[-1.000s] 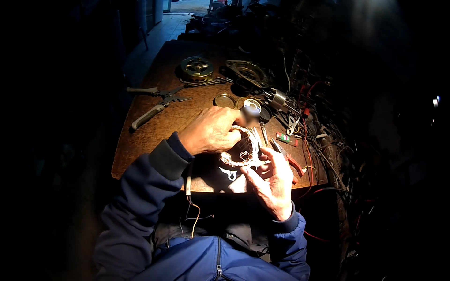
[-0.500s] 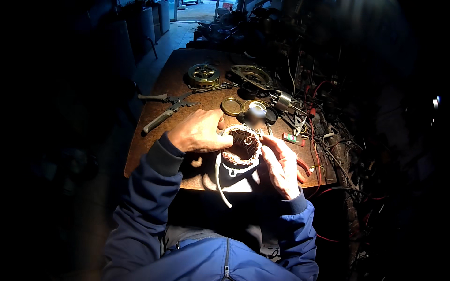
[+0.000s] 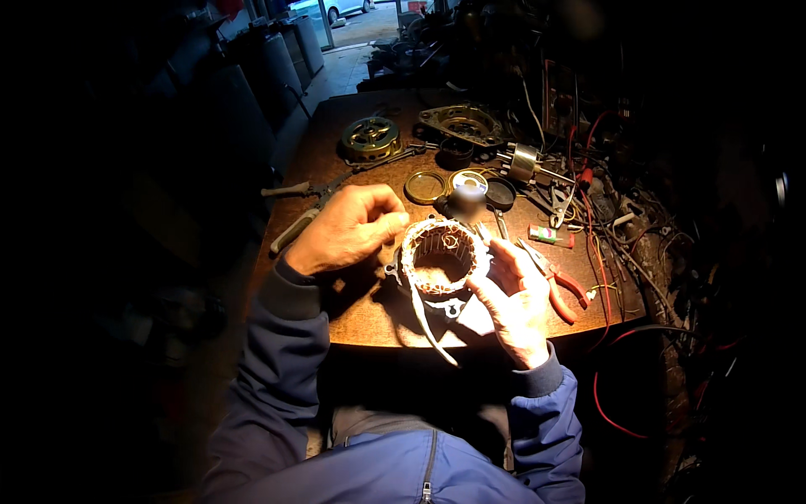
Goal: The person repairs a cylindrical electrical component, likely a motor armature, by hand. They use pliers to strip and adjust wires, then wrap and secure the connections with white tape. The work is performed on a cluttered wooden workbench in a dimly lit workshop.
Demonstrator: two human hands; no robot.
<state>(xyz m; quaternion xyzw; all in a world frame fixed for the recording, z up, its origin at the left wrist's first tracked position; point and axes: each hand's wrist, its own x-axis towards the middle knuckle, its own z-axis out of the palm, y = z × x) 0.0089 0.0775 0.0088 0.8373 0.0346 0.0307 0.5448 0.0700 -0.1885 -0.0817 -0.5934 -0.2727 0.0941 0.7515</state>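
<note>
A motor stator [image 3: 410, 254] stands on the wooden table near its front edge, its ring of laced copper windings facing up under bright light. From its left side a pale sleeved lead [image 3: 426, 324] hangs over the table edge. At the stator's upper left is my left hand [image 3: 344, 228], fingers curled and thumb tip drawn toward the forefinger; whatever is pinched there is too small to make out. My right hand [image 3: 514, 298] grips the stator's right side, with the thumb at the rim and the fingers partly hidden behind.
Red-handled pliers [image 3: 564, 290] lie right of my right hand, below a small red and green box [image 3: 550, 236]. Pale-handled pliers [image 3: 295, 228] are partly behind my left hand. Farther back are a brass-coloured housing [image 3: 371, 139], an end cover [image 3: 463, 125], rings [image 3: 426, 187] and a rotor [image 3: 524, 162]. Tangled wires [image 3: 646, 244] crowd the right.
My left hand has drawn back from inside the stator's ring to its upper left outside. The right hand stays at the stator's right side. The whole view has shifted.
</note>
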